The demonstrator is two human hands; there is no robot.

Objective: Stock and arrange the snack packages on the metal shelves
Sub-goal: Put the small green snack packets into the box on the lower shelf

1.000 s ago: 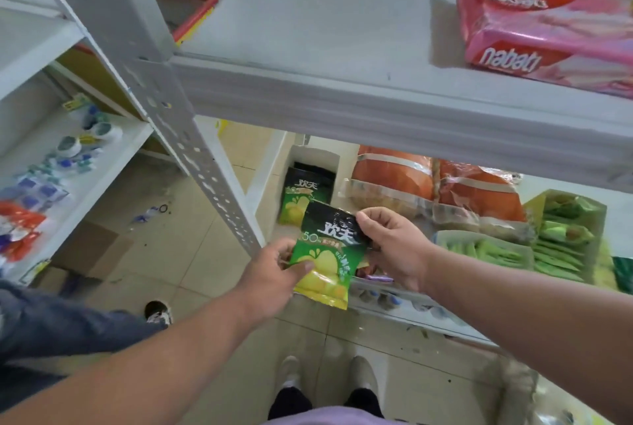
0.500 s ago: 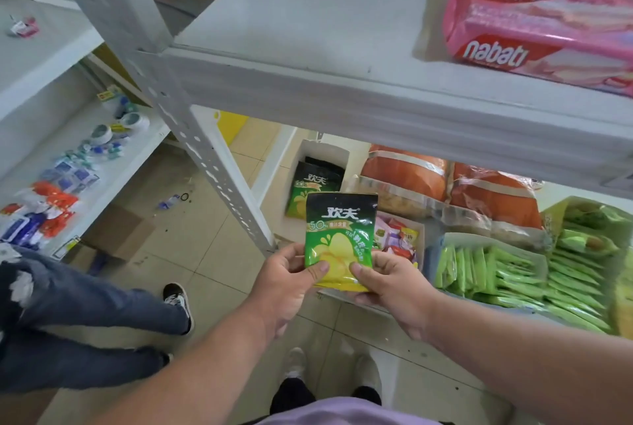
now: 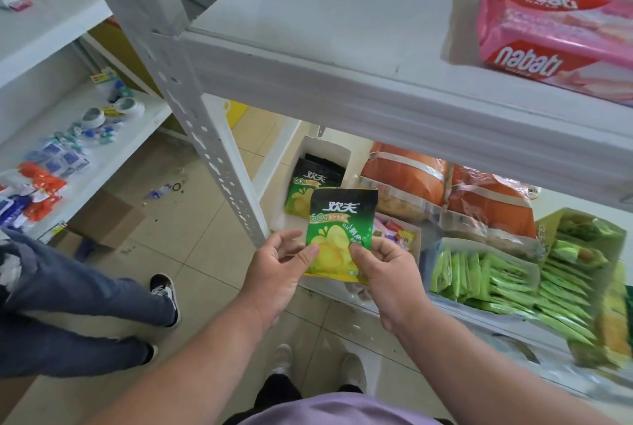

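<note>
Head view: we pinch the green snack packet [image 3: 337,236] upright with both hands, left hand [image 3: 277,265] and right hand [image 3: 383,265], below the upper shelf [image 3: 342,58].

bare upper shelf [image 3: 342,13] beside wafers [image 3: 555,27]

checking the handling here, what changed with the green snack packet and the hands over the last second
The green snack packet went from tilted to upright, facing the camera. The right hand shifted from its top edge to its lower right corner. The left hand still pinches the lower left. Shelf stock unchanged.
</note>
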